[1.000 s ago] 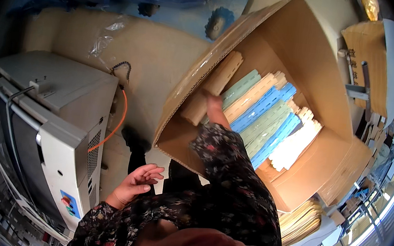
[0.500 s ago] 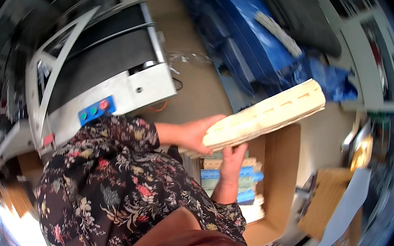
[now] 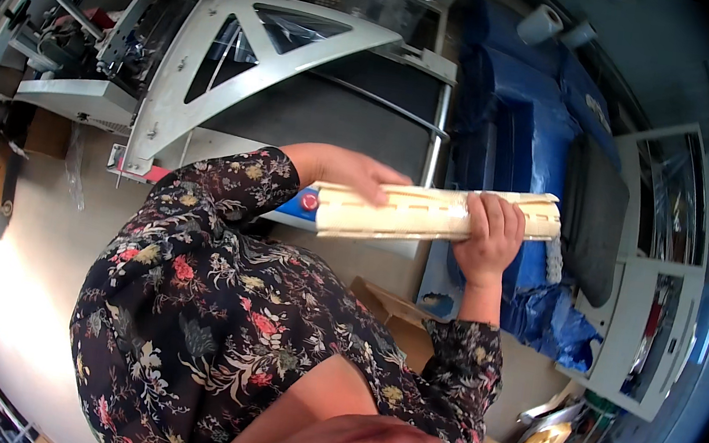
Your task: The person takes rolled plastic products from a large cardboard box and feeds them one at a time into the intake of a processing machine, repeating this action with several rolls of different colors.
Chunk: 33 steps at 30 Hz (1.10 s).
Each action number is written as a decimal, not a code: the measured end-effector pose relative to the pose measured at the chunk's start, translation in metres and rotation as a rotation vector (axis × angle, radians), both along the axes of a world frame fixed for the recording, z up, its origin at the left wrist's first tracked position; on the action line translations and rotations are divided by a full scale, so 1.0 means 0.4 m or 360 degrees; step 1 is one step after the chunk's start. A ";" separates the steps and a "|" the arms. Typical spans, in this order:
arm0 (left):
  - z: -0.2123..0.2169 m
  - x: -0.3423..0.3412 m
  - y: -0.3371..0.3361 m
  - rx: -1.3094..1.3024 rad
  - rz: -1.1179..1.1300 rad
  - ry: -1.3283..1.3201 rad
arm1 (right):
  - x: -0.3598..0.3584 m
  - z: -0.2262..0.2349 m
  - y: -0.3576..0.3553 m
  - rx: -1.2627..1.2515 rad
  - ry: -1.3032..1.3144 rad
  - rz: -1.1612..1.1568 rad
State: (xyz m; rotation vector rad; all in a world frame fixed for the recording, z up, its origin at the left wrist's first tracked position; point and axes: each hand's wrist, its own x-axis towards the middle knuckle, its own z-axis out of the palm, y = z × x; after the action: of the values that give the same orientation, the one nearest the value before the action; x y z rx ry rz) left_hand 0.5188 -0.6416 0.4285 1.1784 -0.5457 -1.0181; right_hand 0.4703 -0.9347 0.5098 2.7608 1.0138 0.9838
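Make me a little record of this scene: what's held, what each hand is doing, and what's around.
Held thing: cream slotted bundle, long, roughly level across the view
Right hand: wrapped around the bundle's right part
Left hand: over the bundle's left part; whether it grips is unclear
Beyond the bundle: machine with a white angled frame and dark belt
Near its left end: red button
Right of the machine: blue sheeting
Below the bundle in view: cardboard box, partly hidden

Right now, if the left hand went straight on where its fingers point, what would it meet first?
Probably the right hand, which grips the cream roll farther along. The left hand seems to touch that roll, but depth is unclear.
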 end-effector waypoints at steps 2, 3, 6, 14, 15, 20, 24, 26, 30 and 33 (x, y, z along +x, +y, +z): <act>-0.034 0.038 0.030 -0.0146 0.0579 0.0199 | 0.101 -0.017 -0.010 0.0095 0.0113 0.0020; -0.058 0.048 0.059 -0.0234 0.0902 0.0427 | 0.150 -0.036 -0.021 0.0104 0.0243 -0.0061; -0.128 0.056 0.127 -0.0546 0.1545 0.0938 | 0.279 -0.106 -0.054 0.0165 0.0383 -0.0371; -0.156 0.063 0.150 -0.1518 0.1780 0.1274 | 0.521 -0.200 -0.014 -0.0161 0.0994 -0.1001; -0.148 0.056 0.137 -0.1534 0.1785 0.1271 | 0.534 -0.195 0.001 -0.0167 0.1072 -0.0973; -0.140 0.014 0.090 -0.1533 0.1764 0.1374 | 0.569 -0.229 0.137 -0.0156 0.1101 -0.0364; -0.149 0.012 0.073 -0.1531 0.1745 0.1403 | 0.588 -0.279 0.235 -0.0062 0.1160 -0.0360; -0.148 0.014 0.064 -0.1525 0.1743 0.1421 | 0.586 -0.289 0.248 -0.0054 0.1179 -0.0364; -0.144 0.015 0.044 -0.1536 0.1703 0.1447 | 0.554 -0.280 0.201 0.0004 0.0983 -0.0323; -0.146 0.015 0.035 -0.1556 0.1681 0.1478 | 0.519 -0.272 0.139 0.0079 0.0911 -0.0405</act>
State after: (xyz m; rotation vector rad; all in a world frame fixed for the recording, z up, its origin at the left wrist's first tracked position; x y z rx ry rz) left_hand 0.5248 -0.6275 0.3700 -0.0430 0.3375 -0.1829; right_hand 0.6777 -0.8790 0.4011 3.1817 0.6431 0.1839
